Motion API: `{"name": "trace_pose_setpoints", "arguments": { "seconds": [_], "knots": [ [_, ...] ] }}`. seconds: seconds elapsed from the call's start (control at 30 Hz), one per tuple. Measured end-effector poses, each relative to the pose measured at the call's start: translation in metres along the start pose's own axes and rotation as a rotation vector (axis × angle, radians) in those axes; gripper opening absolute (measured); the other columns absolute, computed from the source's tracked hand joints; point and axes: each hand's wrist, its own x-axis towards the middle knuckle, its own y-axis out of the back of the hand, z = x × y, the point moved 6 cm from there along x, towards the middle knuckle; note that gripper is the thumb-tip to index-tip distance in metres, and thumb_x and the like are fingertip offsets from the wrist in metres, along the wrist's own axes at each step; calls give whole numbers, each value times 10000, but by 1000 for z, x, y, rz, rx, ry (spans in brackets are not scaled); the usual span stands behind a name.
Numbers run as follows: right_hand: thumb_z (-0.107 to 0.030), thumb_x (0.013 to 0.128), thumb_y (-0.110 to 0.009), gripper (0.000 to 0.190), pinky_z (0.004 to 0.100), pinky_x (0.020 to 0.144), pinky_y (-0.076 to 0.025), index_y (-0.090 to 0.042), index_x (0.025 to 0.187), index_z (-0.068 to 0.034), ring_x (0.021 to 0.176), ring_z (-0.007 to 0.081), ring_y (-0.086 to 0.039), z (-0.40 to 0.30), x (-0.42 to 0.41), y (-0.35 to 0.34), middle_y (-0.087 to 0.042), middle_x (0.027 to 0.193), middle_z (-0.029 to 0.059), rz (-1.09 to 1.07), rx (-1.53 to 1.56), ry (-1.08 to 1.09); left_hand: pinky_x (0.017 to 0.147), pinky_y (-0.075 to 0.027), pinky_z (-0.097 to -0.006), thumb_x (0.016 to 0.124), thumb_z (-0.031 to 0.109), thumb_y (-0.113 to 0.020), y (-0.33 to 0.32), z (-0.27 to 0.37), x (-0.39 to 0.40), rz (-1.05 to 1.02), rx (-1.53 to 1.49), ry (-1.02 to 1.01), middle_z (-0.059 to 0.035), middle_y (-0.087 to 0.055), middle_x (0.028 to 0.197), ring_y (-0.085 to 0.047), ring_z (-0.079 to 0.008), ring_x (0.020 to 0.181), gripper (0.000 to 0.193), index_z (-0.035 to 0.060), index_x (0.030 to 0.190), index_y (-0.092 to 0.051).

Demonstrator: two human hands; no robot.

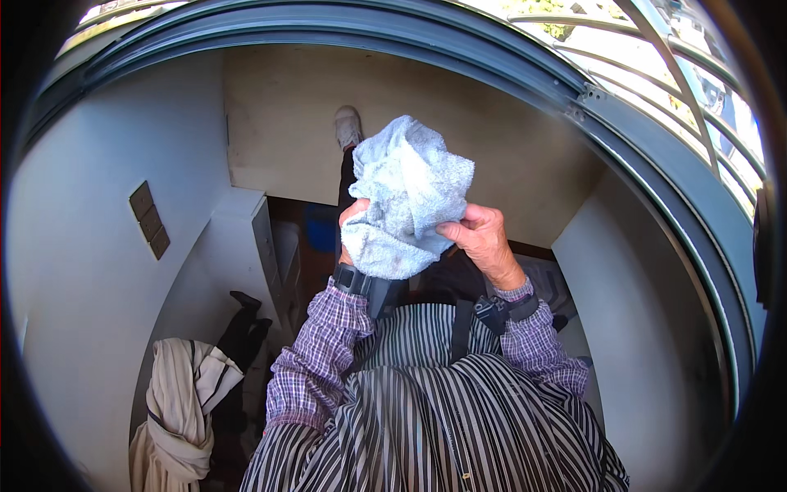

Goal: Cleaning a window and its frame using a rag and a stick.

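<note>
A crumpled pale blue terry cloth (409, 190) is bunched up in front of my chest, held between both hands. My left hand (353, 229) grips it from the left, and most of its fingers are hidden behind the folds. On the other side my right hand (486, 237) pinches the cloth's lower right edge between thumb and fingers. Dark straps with small devices circle both wrists. Loose folds of the cloth stand up above the hands.
A metal window frame (344, 27) arches across the top, with metal railing bars (688, 92) outside. Below it, a white shoe (348, 126) rests on a beige surface (467, 104). Wall switches (149, 220), a white cabinet (237, 221) and a draped beige cloth (178, 406) are at left.
</note>
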Motion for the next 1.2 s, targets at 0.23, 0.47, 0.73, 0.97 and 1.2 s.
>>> {"name": "trace_pose_setpoints", "arguments": {
  "seconds": [0.23,0.47,0.73,0.97,1.2],
  "knots": [
    [12,803,-709,124,250,559,-404,-634,895,47,619,115,-522,-79,-35,-9,-606,762,73,44,-437,310,998,-482,-492,848,42,-542,7,19,7,155,189,-231,-161,-565,1307,-586,-337,1163,570,37,1400,-401],
    [-117,752,-762,239,342,543,-375,-696,975,-61,538,233,-533,-91,-36,-101,-552,635,25,-80,-773,657,872,-537,-328,795,-79,-632,3,8,10,226,351,-334,-104,-601,1190,-629,-202,1034,520,39,1279,-481],
    [-183,791,-742,346,350,528,-397,-682,1107,-57,531,216,-503,-64,-53,-112,-518,671,35,-289,-933,516,1017,-468,-399,963,503,-500,-1,-14,-8,109,-37,36,-143,-561,1325,-573,-283,1173,623,54,1392,-453],
    [-143,735,-767,385,339,564,-382,-689,1101,-51,592,202,-509,-72,-56,-97,-525,700,28,-277,-1018,572,1046,-432,-439,939,476,-553,12,-11,3,-101,-251,-45,-141,-569,1321,-532,-294,1213,617,56,1382,-465],
    [-59,850,-716,349,267,662,-502,-644,1179,30,722,142,-638,-87,-45,-95,-666,861,90,-106,-345,395,994,-487,-435,966,366,-541,11,-10,-2,134,135,-56,-166,-609,1255,-603,-304,1130,527,11,1353,-490]
  ]
}}
